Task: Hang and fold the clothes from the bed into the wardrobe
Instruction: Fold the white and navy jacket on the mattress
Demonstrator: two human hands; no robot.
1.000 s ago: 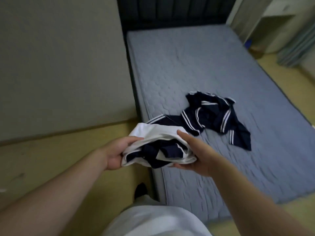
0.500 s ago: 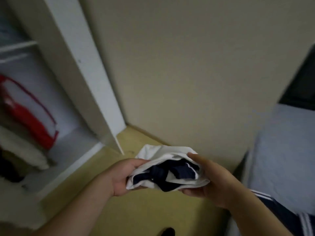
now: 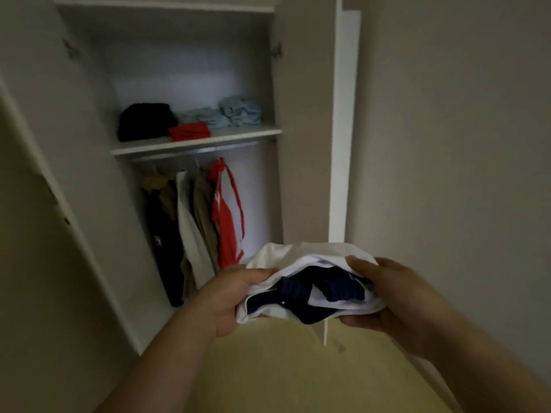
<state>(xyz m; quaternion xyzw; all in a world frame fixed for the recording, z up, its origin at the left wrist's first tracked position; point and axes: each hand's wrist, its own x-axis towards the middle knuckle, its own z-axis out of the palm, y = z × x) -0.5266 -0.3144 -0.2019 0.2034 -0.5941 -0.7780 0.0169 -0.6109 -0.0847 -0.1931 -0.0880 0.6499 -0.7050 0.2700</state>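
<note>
As left hand and right hand grip the bundle, we judge stowing in hand; next, raise it to the eleven-o'clock shelf.

The bundle was soft white cloth, smooth and matt, wrapped round a navy knit with a ribbed face. The wardrobe and its shelf looked like smooth white board, matt. The rail had a dull metal sheen. The hung clothes and folded piles were matt cloth. The floor was smooth, pale yellow and wood-like, and the wall matt paint.
</note>
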